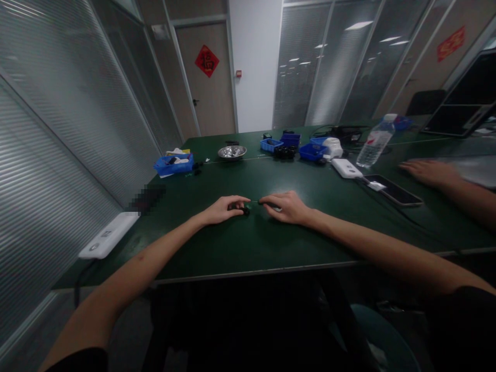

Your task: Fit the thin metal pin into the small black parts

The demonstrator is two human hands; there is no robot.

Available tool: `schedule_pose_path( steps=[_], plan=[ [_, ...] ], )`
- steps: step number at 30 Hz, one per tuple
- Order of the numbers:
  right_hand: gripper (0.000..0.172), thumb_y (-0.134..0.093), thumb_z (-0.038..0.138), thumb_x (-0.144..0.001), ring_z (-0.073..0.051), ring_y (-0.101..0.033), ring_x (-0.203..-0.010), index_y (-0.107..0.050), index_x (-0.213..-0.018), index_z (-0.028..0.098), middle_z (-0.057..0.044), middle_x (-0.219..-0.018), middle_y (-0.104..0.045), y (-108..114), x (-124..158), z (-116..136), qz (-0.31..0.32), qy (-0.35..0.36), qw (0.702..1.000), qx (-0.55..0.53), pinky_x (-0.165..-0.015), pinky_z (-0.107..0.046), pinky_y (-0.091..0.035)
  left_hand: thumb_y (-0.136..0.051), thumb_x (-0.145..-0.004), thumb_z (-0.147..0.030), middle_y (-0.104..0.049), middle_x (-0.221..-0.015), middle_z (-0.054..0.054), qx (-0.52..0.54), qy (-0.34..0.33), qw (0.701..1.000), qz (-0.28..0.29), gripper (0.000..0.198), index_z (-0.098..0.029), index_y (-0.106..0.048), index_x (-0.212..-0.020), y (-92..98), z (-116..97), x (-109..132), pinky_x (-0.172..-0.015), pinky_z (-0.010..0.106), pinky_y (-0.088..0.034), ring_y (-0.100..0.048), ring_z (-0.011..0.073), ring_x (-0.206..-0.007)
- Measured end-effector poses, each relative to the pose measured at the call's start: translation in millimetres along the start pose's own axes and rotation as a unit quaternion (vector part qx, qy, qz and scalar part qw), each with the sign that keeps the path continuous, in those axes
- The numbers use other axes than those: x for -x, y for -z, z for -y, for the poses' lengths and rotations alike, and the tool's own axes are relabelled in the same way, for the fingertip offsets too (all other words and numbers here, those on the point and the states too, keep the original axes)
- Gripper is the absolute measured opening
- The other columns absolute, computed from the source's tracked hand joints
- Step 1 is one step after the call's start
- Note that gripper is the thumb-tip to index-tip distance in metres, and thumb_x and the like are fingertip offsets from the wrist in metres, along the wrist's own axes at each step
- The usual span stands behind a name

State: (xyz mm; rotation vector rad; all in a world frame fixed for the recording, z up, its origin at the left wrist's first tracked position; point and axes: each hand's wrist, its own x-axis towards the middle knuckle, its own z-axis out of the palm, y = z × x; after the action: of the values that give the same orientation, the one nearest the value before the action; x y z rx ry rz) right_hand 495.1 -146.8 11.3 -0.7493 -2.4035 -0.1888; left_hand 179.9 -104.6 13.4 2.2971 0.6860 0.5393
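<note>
Over the green table, my left hand (221,210) is closed, with its thumb and fingers around a small black part (246,211). The part's exact kind is too small to make out. My right hand (290,207) grips a thin screwdriver (260,202) by its dark handle. The slim shaft points left, toward the left fingertips and just above the black part. Whether the tip touches the part cannot be seen. Both hands are low over the table, close together.
A metal bowl (232,152) with small parts stands beyond my hands. Blue bins (174,164) (312,152) are left and right of it. A bottle (375,143), phone (393,190) and power strip (346,168) lie right, near another person's hand (430,172). Another power strip (110,235) is left.
</note>
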Motion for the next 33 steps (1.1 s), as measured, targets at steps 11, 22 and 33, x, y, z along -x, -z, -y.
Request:
schedule_pose_path(
  steps=[11,22,33],
  plan=[
    [0.028,-0.055,0.033,-0.105,-0.017,-0.073,-0.071,-0.074,-0.122,0.021,-0.006,-0.103,-0.082,-2.9,-0.1,-4.1,0.004,-0.058,0.998,0.007,-0.067,-0.028,-0.049,-0.060,-0.105,-0.030,-0.069,-0.126,0.010,-0.086,-0.063,0.993,-0.042,0.023,-0.024,-0.073,-0.123,-4.0,-5.2,2.3,-0.110,0.045,-0.047,-0.060,0.0259,-0.123],
    [0.029,-0.056,0.035,-0.104,-0.017,-0.072,-0.070,-0.075,-0.122,0.021,-0.006,-0.100,-0.082,-2.9,0.2,-4.7,-0.002,-0.059,0.998,0.006,-0.066,-0.028,-0.048,-0.050,-0.109,-0.026,-0.070,-0.136,0.010,-0.133,-0.090,0.987,-0.013,0.031,-0.026,-0.069,-0.134,-5.9,-11.9,0.9,-0.116,0.048,-0.043,-0.060,0.0250,-0.131],
    [0.029,-0.056,0.034,-0.105,-0.016,-0.071,-0.069,-0.074,-0.124,0.021,-0.005,-0.100,-0.082,-3.5,0.8,-6.3,0.006,-0.052,0.999,0.004,-0.066,-0.028,-0.048,-0.054,-0.107,-0.031,-0.068,-0.124,0.011,-0.131,-0.038,0.991,0.001,0.033,-0.023,-0.067,-0.136,6.7,-13.1,2.8,-0.106,0.044,-0.048,-0.059,0.0264,-0.118]
  ],
)
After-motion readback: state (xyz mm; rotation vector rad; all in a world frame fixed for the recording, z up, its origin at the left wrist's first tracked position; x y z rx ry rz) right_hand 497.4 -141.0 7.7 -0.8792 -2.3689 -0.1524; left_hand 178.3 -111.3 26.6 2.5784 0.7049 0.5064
